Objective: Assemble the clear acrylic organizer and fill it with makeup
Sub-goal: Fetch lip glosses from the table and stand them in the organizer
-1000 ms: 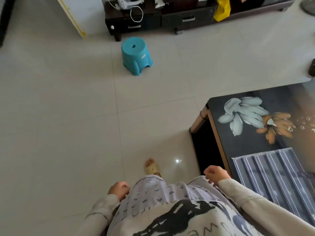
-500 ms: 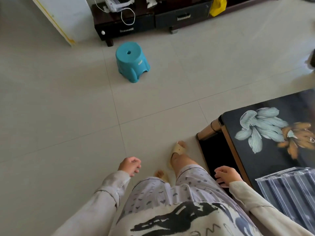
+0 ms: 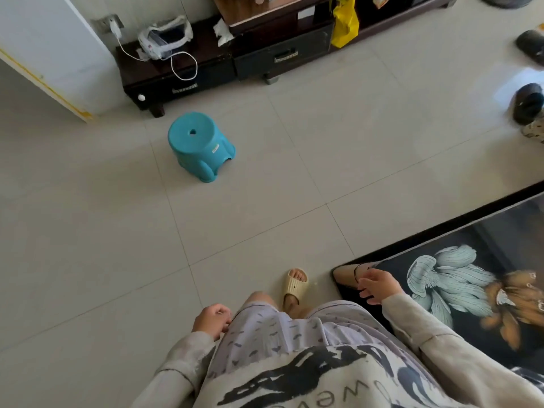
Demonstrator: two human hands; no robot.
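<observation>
Head view shows the left hand (image 3: 212, 320) loosely curled and right hand (image 3: 377, 287) spread, both empty, near the bench (image 3: 485, 231) corner, which a careless step could bump.

Teal stool (image 3: 200, 148) on pale grey floor (image 3: 88, 231); black counter (image 3: 485, 260) patterned with blue-grey and orange flowers; yellow bag (image 3: 344, 23).

Left hand (image 3: 212, 321) low at 7 o'clock, fingers loosely curled, empty, hanging just beside the patterned pale shorts. Right hand (image 3: 377, 285) out at 4 o'clock, fingers spread and relaxed, nothing held. Both arms in beige long sleeves, elbows bent. One foot forward at 6 o'clock in a cream slide sandal (image 3: 294, 285).
</observation>
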